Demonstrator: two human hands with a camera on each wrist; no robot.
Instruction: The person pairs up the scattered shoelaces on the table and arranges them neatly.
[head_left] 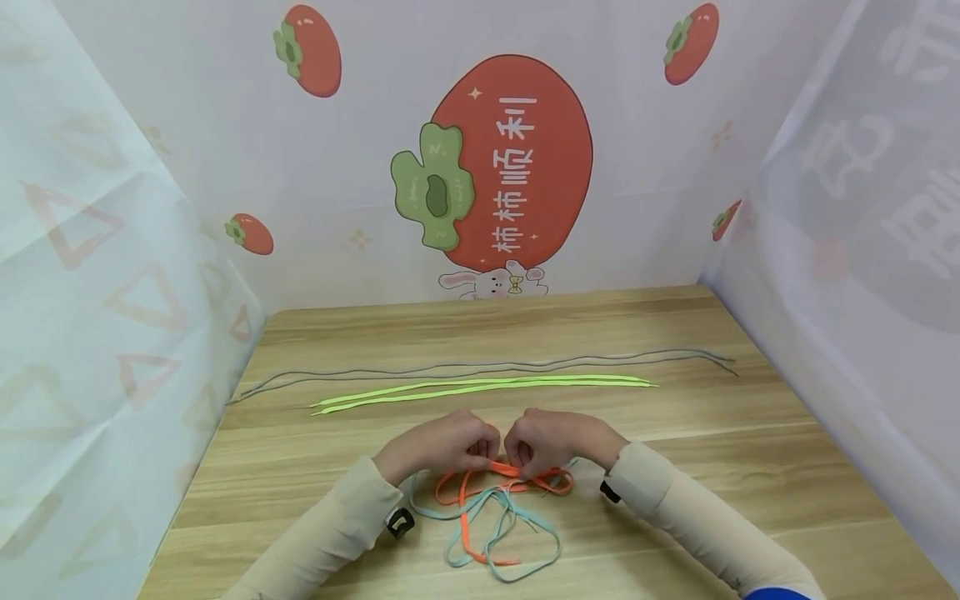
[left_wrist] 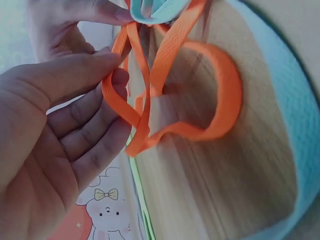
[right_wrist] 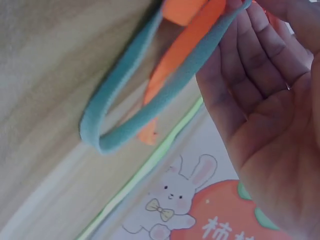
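Observation:
An orange shoelace [head_left: 464,521] and a light blue shoelace [head_left: 559,546] lie loosely looped and tangled together at the front of the table. My left hand [head_left: 459,442] pinches the orange lace [left_wrist: 230,95] between thumb and forefinger, its other fingers bent loosely behind. Close beside it, my right hand [head_left: 551,440] pinches the tangle where orange and light blue strands [right_wrist: 130,131] meet. Its fingertips are partly cut off at the top of the right wrist view. A light blue strand [left_wrist: 295,115] hangs in a wide curve in the left wrist view.
Beyond the hands, two yellow-green laces [head_left: 480,385] lie stretched side by side across the wooden table [head_left: 750,483]. Farther back lie two thin grey laces [head_left: 442,367]. White printed sheets [head_left: 637,208] enclose the table at the back and both sides.

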